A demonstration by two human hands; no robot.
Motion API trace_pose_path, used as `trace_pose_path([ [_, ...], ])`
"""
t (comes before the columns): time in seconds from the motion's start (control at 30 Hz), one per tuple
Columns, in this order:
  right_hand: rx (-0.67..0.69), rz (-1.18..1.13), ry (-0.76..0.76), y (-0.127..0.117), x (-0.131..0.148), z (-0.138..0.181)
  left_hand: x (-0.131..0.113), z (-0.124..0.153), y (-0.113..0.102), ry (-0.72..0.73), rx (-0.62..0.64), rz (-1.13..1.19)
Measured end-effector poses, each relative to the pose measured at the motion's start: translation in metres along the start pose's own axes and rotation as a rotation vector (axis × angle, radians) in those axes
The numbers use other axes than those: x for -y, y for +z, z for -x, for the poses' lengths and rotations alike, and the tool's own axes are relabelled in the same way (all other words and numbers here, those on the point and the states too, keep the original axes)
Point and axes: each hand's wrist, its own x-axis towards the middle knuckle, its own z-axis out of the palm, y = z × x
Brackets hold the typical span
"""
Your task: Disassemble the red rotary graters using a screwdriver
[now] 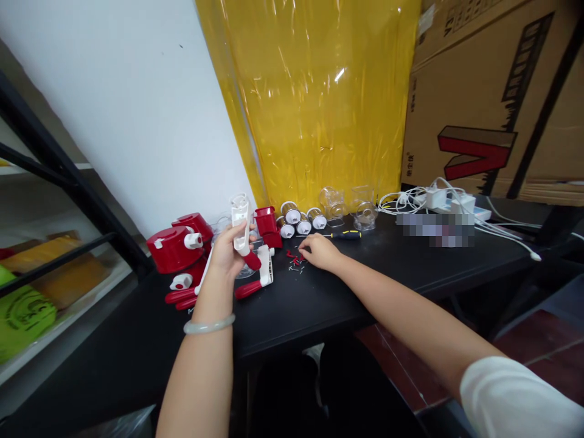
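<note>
My left hand is closed around a white plastic crank handle with a red grip, held upright above the table. My right hand reaches to the tabletop, fingertips pinched together beside a small pile of screws and little red parts. What the fingertips hold, if anything, is too small to make out. Another white handle with a red grip lies just right of my left wrist. Red hoppers stand behind it, and a screwdriver lies beyond my right hand.
Red round housings with white knobs crowd the left. Several metal drums with white ends and clear plastic parts line the back. White cables and a power strip lie at the right, before a large cardboard box.
</note>
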Motion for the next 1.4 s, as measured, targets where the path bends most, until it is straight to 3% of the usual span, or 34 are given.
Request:
trace_pose_path([
  [0.1,-0.069,-0.132,-0.043,0.005,0.023,-0.003,-0.001,-0.004,-0.007,0.046,-0.030,-0.182],
  [0.2,0.028,-0.209,-0.044,0.014,0.056,-0.011,0.002,-0.009,-0.013,0.125,-0.212,-0.573],
  [0.3,0.107,-0.182,0.097,0.023,0.088,-0.022,0.006,-0.008,-0.016,0.233,-0.366,-1.095],
  [0.4,0.206,-0.134,0.189,0.033,0.105,-0.033,0.007,-0.003,-0.016,0.240,-0.376,-1.387],
  [0.6,0.235,-0.068,0.153,0.047,0.109,-0.036,0.004,0.003,-0.017,0.226,-0.406,-1.518],
  [0.8,0.229,-0.143,0.135,0.049,0.104,-0.033,0.006,0.004,-0.018,0.188,-0.348,-1.557],
  [1.03,0.198,-0.397,0.321,0.057,0.093,-0.034,0.017,-0.002,-0.022,0.028,-0.224,-1.639],
  [1.2,0.127,-0.406,0.428,0.047,0.084,-0.032,0.024,0.001,-0.016,-0.081,-0.095,-1.707],
  [1.4,0.291,-0.400,0.487,0.040,0.077,-0.031,0.039,0.002,-0.007,-0.217,0.073,-1.684],
])
